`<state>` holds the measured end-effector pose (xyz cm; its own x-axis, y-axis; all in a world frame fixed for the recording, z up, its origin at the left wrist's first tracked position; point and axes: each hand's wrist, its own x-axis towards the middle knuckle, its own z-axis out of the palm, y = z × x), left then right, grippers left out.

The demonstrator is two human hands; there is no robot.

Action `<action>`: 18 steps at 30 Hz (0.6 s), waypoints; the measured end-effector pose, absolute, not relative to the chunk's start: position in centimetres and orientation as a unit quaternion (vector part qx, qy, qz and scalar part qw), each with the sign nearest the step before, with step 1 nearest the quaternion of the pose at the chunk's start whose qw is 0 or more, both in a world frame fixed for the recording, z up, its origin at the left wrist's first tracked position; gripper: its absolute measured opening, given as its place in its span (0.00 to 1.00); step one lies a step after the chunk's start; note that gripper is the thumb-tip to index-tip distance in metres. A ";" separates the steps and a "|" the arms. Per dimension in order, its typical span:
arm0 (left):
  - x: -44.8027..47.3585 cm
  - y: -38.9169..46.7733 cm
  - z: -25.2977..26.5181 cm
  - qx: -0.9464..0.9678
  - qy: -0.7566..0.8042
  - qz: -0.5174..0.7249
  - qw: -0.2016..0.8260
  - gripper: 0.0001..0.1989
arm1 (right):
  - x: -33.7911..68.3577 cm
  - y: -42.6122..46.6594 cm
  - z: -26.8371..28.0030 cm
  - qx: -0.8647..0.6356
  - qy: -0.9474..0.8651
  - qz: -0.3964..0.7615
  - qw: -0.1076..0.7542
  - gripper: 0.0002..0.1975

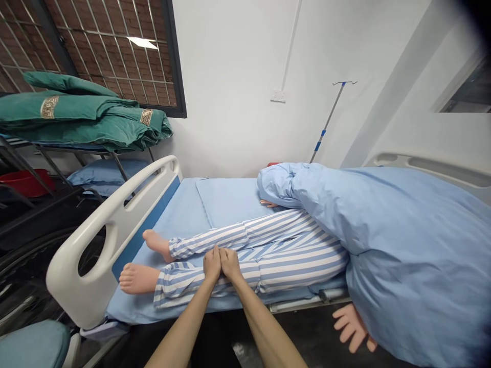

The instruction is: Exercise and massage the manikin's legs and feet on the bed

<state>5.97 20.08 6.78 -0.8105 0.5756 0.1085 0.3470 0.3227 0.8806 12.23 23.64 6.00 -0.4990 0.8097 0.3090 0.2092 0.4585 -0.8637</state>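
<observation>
Bare left hand (212, 263), bare right hand (230, 263) here, and two slender forearms (187, 322), uncovered to the near edge!

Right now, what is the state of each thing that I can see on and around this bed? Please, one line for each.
Striped trousers: worn, wrinkled.
Left hand: curled over the trousers.
Right hand: curled beside it; any grip on cloth is hidden.
Manikin's feet: bare.
Blue quilt: heaped, wrinkled.
Manikin's near hand: fingers spread, past the quilt edge.
Green bedding: folded, piled.
Drip pole: standing, hooks bare.
Footboard: upright.
</observation>
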 end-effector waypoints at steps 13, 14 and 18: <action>6.9 20.6 5.8 0.339 0.806 0.475 0.096 0.22 | 11.9 24.7 6.4 -0.346 -0.676 0.500 0.416 0.15; 6.9 20.6 5.9 0.340 0.805 0.476 0.096 0.22 | 11.8 25.0 6.9 -0.350 -0.674 0.509 0.406 0.16; 6.9 20.7 6.1 0.335 0.806 0.481 0.083 0.23 | 12.0 26.1 8.8 -0.338 -0.680 0.506 0.408 0.18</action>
<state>6.85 20.74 6.15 -0.7615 0.6202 0.1880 0.4601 0.3131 0.8308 11.96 26.13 8.77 -0.4382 0.8733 0.2128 0.0468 0.2586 -0.9649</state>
